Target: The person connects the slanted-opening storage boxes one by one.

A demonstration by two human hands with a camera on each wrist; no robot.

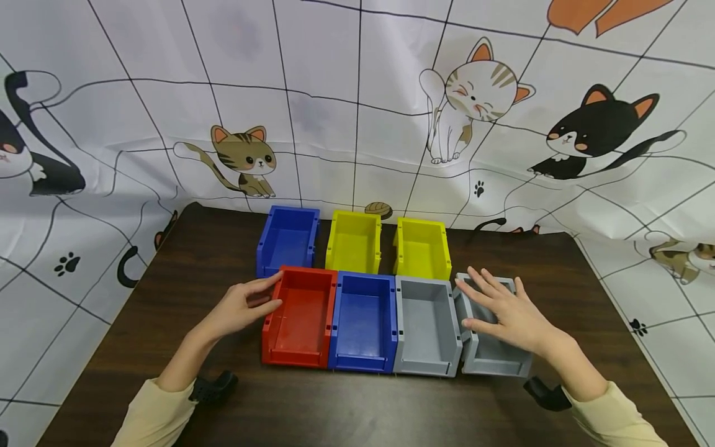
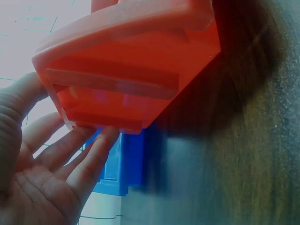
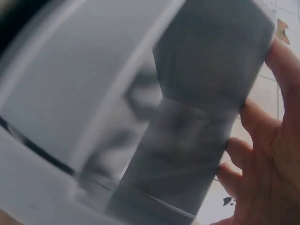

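Note:
A red bin [image 1: 301, 316] stands at the left end of the front row. My left hand [image 1: 241, 308] is at its left side, with thumb and fingertips touching the wall near the rim. In the left wrist view, the fingers of that hand lie extended along the red wall. Over the rightmost grey bin [image 1: 497, 359], at the right end of the row, my right hand [image 1: 508, 313] spreads its fingers, which reach across to its left rim. That bin sits slightly askew, and the hand hides part of its inside.
Between those two bins stand a blue bin [image 1: 364, 323] and another grey bin [image 1: 427, 326]. Behind them are a second blue bin [image 1: 287, 239] and two yellow bins, the left yellow bin [image 1: 354, 242] and right yellow bin [image 1: 422, 249]. A cat-print cloth [image 1: 329, 124] hangs behind the dark table [image 1: 357, 406].

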